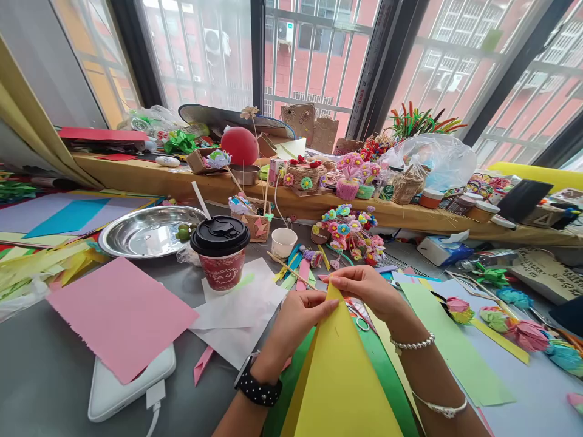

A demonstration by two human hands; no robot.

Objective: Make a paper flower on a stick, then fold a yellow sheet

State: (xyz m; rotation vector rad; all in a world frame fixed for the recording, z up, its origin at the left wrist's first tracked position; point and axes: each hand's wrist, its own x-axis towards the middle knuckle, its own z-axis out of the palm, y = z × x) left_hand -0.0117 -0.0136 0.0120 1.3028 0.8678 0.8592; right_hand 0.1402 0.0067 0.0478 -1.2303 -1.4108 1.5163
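Both hands pinch a sheet of yellow paper (346,376) near its far, narrow end. My left hand (303,315), below a dark polka-dot watch band, grips the left edge with thumb and fingers. At the tip, my right hand (364,288) has its fingers closed on the paper. The sheet is folded, with a crease running down its left side, and its lower part runs out of view. Under it lies green paper (387,388). Just beyond the right hand, scissors (361,321) show in part.
A lidded red cup (221,258) with a straw stands left, beside a metal plate (132,233). Pink paper (122,315) rests on a white power bank (102,394). A small paper cup (283,243) is ahead. Paper flowers (528,334) and pale green paper (450,340) lie right.
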